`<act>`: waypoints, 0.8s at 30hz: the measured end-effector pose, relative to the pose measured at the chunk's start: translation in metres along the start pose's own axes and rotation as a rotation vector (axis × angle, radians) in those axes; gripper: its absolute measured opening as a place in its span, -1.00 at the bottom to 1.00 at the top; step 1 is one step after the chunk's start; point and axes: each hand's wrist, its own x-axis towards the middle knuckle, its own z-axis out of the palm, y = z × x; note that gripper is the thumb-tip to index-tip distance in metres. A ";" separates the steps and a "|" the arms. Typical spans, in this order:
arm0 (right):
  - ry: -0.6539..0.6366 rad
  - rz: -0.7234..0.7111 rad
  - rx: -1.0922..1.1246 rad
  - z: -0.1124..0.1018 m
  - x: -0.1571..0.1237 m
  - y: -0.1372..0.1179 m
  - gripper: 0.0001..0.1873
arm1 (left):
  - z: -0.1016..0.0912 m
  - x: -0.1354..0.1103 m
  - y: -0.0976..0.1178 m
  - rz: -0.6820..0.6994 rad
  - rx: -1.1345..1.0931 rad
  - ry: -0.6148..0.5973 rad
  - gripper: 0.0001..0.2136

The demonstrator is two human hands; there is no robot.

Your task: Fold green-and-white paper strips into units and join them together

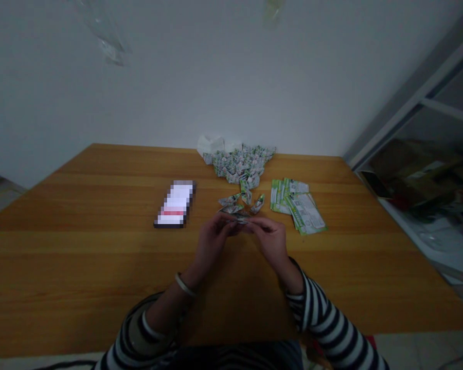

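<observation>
Leftmost lies a phone (175, 204) on the wooden surface (100, 257). Next, our left hand (212, 246) and right hand (269, 241), equally near, both grip a small folded paper (237, 220) closed between the fingertips, its long axis crosswise, wrists angled inward. Farther right lie green printed slips (299, 205).

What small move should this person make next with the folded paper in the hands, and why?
Probably lay the folded paper piece, pinched between the left hand and right hand, among the loose folded pieces. They lie just beyond the fingertips and look similar, though the piece's folds are hard to see.
</observation>
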 end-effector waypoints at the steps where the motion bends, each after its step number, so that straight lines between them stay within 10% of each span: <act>1: 0.021 -0.027 -0.034 -0.001 0.000 0.000 -0.92 | 0.000 0.000 -0.002 0.012 0.018 -0.005 -0.83; 13: -0.146 0.018 0.063 -0.007 0.009 -0.014 -0.90 | 0.001 -0.004 0.003 0.094 0.085 0.076 -0.88; 24: 0.001 0.054 0.153 0.002 0.000 -0.021 -0.74 | 0.012 -0.010 0.007 0.122 0.050 0.141 -0.85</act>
